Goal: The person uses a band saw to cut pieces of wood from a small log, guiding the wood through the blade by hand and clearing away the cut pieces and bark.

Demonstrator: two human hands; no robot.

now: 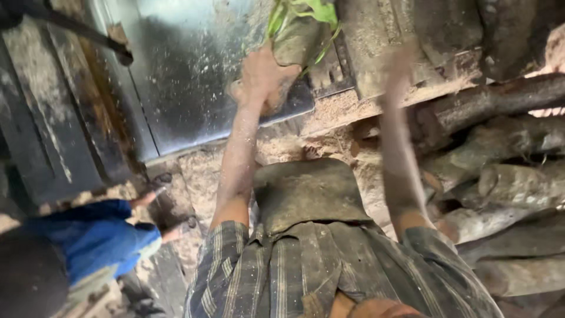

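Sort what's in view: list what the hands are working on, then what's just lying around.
In hand:
- left hand gripping leafy log
- right hand, blurred, raised beside it
- metal sheet under the log

Lying about:
- log pile
- sawdust
- person in blue

A dusty metal sheet (182,76) lies at eleven o'clock. Stacked logs (512,188) fill three o'clock. A person in blue (94,235) crouches at eight o'clock.

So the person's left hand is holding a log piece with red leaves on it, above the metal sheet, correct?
Not quite. In the head view the left hand holds the log piece above the metal sheet, but the leaves are green, not red.
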